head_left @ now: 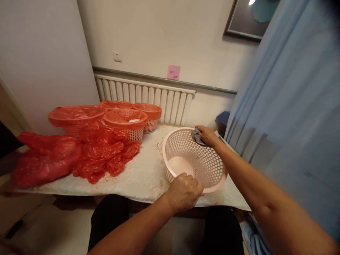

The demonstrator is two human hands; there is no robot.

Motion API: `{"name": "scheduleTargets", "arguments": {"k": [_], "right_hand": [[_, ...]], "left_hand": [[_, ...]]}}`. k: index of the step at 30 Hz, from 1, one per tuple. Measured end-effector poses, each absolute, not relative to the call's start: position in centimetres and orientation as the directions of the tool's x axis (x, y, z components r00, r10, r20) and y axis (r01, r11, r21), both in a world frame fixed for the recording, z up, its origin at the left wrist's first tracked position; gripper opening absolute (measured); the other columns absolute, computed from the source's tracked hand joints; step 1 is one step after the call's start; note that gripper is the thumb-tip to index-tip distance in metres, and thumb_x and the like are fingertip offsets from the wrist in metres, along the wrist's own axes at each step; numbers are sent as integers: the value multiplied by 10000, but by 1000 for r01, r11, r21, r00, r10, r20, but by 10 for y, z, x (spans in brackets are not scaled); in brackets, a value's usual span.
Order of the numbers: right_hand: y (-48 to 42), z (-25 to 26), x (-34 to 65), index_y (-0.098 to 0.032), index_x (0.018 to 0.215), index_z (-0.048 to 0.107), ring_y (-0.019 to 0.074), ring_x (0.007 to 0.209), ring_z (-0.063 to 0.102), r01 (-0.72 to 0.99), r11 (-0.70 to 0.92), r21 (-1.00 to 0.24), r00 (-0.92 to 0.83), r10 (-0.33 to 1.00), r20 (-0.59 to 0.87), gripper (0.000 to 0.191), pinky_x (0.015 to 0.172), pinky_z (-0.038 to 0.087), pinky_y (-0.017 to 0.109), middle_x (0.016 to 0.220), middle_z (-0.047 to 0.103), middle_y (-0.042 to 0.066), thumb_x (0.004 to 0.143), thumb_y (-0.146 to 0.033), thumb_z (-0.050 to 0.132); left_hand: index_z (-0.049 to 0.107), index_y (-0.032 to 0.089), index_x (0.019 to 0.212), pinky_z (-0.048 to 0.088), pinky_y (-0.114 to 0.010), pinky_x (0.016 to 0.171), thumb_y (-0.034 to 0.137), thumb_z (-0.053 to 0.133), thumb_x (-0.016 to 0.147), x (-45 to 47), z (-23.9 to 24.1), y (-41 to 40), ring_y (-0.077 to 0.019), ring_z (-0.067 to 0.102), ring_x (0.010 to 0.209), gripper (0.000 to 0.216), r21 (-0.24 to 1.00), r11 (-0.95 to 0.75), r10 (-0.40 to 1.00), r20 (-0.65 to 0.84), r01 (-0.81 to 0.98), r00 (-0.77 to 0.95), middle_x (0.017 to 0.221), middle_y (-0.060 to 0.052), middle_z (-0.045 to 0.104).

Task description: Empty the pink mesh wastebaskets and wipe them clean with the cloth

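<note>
A pale pink perforated plastic basket (205,164) lies tilted on the table, its open mouth facing left. My left hand (184,193) is closed around the near rim of the basket. My right hand (206,135) is closed on a small grey cloth (196,136), which it presses against the basket's far rim. Inside, the basket shows a bare solid bottom.
The table (143,173) has a pale patterned cover. Several baskets lined with red plastic bags (124,122) stand at the back left. Loose crumpled red bags (79,154) lie in front of them. A radiator (145,97) runs along the wall; a blue curtain (292,117) hangs at right.
</note>
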State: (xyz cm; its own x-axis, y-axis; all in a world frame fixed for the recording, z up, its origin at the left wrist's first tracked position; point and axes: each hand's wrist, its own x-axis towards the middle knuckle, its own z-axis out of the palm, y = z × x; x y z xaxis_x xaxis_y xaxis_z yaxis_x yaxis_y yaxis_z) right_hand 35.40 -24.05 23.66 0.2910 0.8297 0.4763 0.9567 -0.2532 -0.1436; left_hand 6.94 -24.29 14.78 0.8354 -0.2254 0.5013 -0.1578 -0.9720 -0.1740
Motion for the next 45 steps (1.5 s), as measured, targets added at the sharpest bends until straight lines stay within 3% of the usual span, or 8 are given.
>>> {"name": "scheduleTargets", "arguments": {"k": [5, 12, 16, 20, 24, 29, 36, 45], "right_hand": [[-200, 246, 309, -155, 1112, 651, 187, 1167, 568, 992, -49, -119, 103, 858, 504, 378, 1047, 389, 316, 1250, 640, 81, 816, -113, 420], [-174, 234, 218, -146, 1115, 609, 203, 1168, 544, 903, 427, 33, -396, 802, 448, 437, 1040, 382, 383, 1172, 651, 99, 724, -53, 437], [-179, 234, 201, -154, 1184, 558, 232, 1152, 529, 868, 481, 126, -491, 789, 370, 442, 1013, 369, 409, 1206, 618, 115, 748, -122, 498], [-179, 240, 219, -175, 1288, 503, 281, 1240, 446, 870, 380, 314, -469, 834, 289, 467, 1034, 288, 453, 1337, 540, 133, 822, -187, 521], [-180, 244, 251, -177, 1306, 482, 282, 1207, 464, 921, 102, 375, -239, 910, 340, 412, 967, 320, 431, 1357, 523, 139, 900, -164, 419], [-198, 246, 290, -194, 1221, 531, 249, 1079, 537, 943, -194, 272, 74, 915, 397, 352, 870, 379, 353, 1251, 591, 115, 914, -142, 366], [-239, 250, 326, -148, 1173, 591, 246, 981, 613, 883, -457, 101, 405, 855, 324, 368, 807, 414, 301, 1134, 662, 148, 844, -121, 429], [-300, 234, 326, -145, 1060, 653, 227, 985, 629, 846, -520, -117, 521, 763, 381, 352, 841, 426, 251, 1056, 715, 105, 796, -127, 421]], "left_hand": [[532, 178, 816, 430, -355, 624, 517, 534, 876, 64, 142, -248, -227, 606, 712, 344, -176, -968, -246, 516, -180, 821, 758, -50, 637], [521, 186, 822, 416, -339, 641, 464, 565, 871, 54, 140, -244, -211, 591, 717, 286, -146, -979, -197, 536, -140, 821, 761, -31, 627], [515, 188, 820, 397, -338, 632, 460, 556, 879, 48, 137, -245, -208, 579, 719, 281, -127, -988, -145, 552, -89, 821, 763, -27, 618], [507, 193, 798, 379, -343, 622, 454, 581, 865, 43, 136, -249, -207, 568, 707, 280, -101, -994, -94, 554, -46, 827, 747, -26, 605], [509, 192, 799, 374, -348, 635, 457, 592, 856, 42, 136, -249, -212, 564, 705, 285, -85, -996, -57, 559, -12, 827, 754, -34, 608], [526, 188, 820, 379, -355, 660, 437, 599, 858, 45, 140, -245, -218, 573, 728, 263, -56, -998, -17, 545, 16, 838, 765, -39, 616], [539, 186, 839, 392, -365, 670, 428, 580, 872, 55, 147, -242, -229, 585, 749, 247, -57, -997, 18, 544, 59, 839, 776, -44, 621], [564, 175, 840, 407, -370, 679, 409, 552, 891, 68, 152, -246, -234, 600, 750, 239, -46, -993, 67, 546, 110, 835, 776, -55, 637]]}}
